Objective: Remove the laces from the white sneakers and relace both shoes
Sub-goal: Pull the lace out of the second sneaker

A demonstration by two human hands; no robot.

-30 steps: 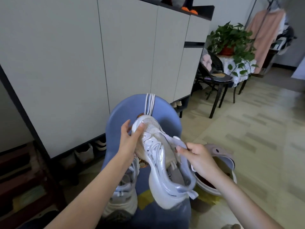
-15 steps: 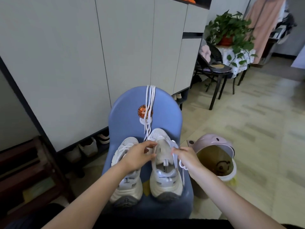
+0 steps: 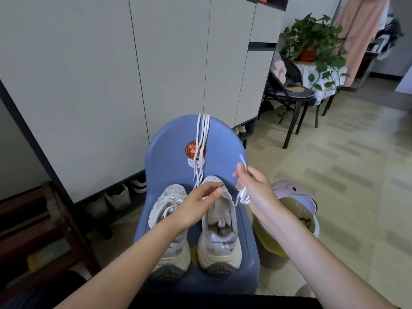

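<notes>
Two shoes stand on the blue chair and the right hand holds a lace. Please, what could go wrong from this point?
1. The right hand pinches a bunched lace; the loops may knot as it pulls.
2. The left hand rests only lightly on the right sneaker, so a hard pull could drag it toward the chair edge, above the open bin.
3. The spare laces draped over the chair back might slide off.
</notes>
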